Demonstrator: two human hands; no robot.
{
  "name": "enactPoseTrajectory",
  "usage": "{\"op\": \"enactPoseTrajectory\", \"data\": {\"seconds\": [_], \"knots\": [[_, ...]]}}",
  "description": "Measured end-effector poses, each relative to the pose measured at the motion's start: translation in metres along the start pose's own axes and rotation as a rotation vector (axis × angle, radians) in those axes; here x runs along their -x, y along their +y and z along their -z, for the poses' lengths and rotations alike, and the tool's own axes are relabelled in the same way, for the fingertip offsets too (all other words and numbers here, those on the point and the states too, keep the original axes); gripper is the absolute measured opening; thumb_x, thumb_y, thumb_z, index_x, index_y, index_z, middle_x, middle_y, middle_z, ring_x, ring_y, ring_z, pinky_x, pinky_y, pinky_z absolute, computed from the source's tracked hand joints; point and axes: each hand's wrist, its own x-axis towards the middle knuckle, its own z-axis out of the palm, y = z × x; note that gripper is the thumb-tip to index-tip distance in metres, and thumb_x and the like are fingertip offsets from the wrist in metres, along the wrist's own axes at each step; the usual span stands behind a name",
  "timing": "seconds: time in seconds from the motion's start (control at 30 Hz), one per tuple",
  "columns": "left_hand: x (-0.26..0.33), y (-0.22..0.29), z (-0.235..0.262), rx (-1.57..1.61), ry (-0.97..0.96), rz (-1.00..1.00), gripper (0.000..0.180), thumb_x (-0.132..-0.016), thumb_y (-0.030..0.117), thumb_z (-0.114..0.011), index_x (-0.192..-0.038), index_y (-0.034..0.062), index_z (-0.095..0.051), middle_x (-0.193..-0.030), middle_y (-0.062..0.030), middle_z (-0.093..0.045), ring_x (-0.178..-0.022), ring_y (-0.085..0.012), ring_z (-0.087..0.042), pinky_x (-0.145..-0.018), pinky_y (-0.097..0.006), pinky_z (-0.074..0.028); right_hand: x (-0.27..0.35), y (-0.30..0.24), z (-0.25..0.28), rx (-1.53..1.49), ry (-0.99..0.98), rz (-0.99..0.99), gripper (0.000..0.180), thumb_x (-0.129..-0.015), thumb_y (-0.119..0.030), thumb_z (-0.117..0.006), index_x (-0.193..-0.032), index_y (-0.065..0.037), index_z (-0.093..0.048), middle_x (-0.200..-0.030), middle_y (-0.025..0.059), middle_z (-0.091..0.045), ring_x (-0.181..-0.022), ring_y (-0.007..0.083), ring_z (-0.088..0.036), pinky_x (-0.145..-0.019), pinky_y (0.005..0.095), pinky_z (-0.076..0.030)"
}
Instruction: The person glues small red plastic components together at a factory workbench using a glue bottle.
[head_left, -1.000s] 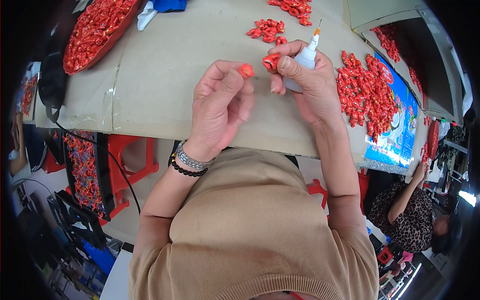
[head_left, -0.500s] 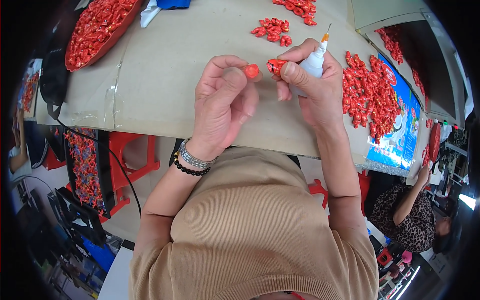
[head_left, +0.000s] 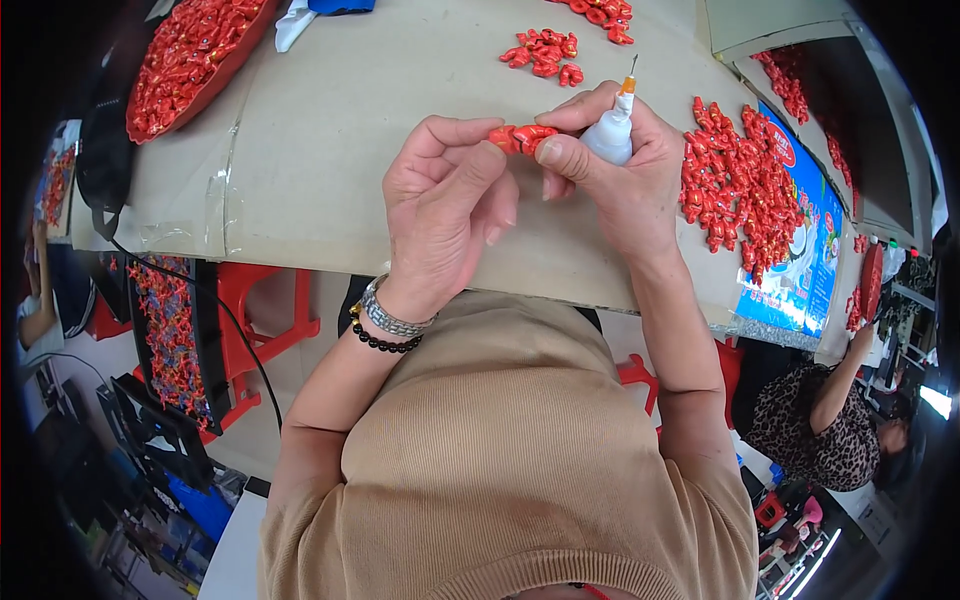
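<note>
Pcs: red L pc (head_left: 501,139) & R pc (head_left: 536,138), end to end, apparently touching, held above table (head_left: 350,110).
L hand (head_left: 440,190): thumb + finger pinching L pc.
R hand (head_left: 640,180): pinching R pc; also gripping bottle (head_left: 608,137), needle (head_left: 633,66) up.
Risk: pcs may sit askew, fingers partly hiding the join; bottle could drip or needle prick if R wrist tips.
Table: tan, taped; red pile (head_left: 735,190) rt., red bowl (head_left: 215,92) upper lt.
Room: red stool (head_left: 238,300) lower lt.; co-worker (head_left: 815,430) far rt.

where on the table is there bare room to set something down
Bare tabletop lies between the red basin and the left hand. Right of the right hand it is crowded: red pieces spread onto the blue sheet.
</note>
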Motion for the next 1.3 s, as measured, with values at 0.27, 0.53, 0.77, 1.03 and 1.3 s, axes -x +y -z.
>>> {"op": "enactPoseTrajectory", "data": {"seconds": [0.27,0.53,0.77,1.03,1.3], "knots": [[0.001,0.003,-0.003,0.021,0.040,0.003,0.010,-0.091,0.002,-0.058,-0.101,0.0000,-0.056,-0.075,-0.0084,-0.061,-0.050,-0.0122,-0.054,-0.040,-0.023,-0.038,0.001,0.007,-0.004,-0.040,0.044,0.028,0.013,-0.078,-0.001,-0.074,-0.087,0.000,-0.064,-0.071,0.0050,-0.066,-0.053,0.0077,-0.058,-0.047,0.0197,-0.046],[0.006,-0.004,-0.006,-0.097,0.086,-0.105,0.007,-0.091,0.001,-0.058,-0.097,-0.0009,-0.055,-0.077,-0.0095,-0.062,-0.052,-0.0110,-0.056,-0.040,-0.022,-0.041,0.000,0.005,-0.001,-0.042,-0.001,-0.043,0.010,-0.079,-0.002,-0.072,-0.084,0.000,-0.064,-0.069,0.0040,-0.064,-0.053,0.0069,-0.057,-0.047,0.0196,-0.046],[0.008,-0.008,-0.005,-0.200,0.101,-0.198,0.006,-0.090,-0.001,-0.058,-0.095,-0.0020,-0.055,-0.078,-0.0096,-0.063,-0.056,-0.0111,-0.059,-0.045,-0.023,-0.048,0.001,0.012,0.000,-0.061,-0.068,-0.027,0.009,-0.083,0.003,-0.067,-0.083,0.000,-0.058,-0.077,0.0088,-0.063,-0.054,0.0103,-0.057,-0.044,0.0216,-0.046],[0.009,-0.011,-0.001,-0.222,0.061,-0.236,0.004,-0.090,-0.002,-0.057,-0.094,-0.0022,-0.055,-0.077,-0.0095,-0.063,-0.057,-0.0116,-0.060,-0.046,-0.024,-0.050,0.002,0.016,-0.004,-0.145,-0.061,-0.042,0.010,-0.082,-0.001,-0.069,-0.080,0.000,-0.060,-0.070,0.0045,-0.064,-0.055,0.0074,-0.056,-0.047,0.0212,-0.044],[0.003,-0.001,-0.009,-0.213,0.097,-0.139,0.009,-0.092,0.004,-0.058,-0.099,-0.0004,-0.053,-0.080,-0.0100,-0.064,-0.053,-0.0121,-0.058,-0.043,-0.024,-0.046,-0.001,0.010,-0.003,-0.073,0.013,-0.028,0.011,-0.081,-0.005,-0.071,-0.080,0.000,-0.062,-0.067,0.0033,-0.064,-0.056,0.0060,-0.056,-0.048,0.0204,-0.045]]}}
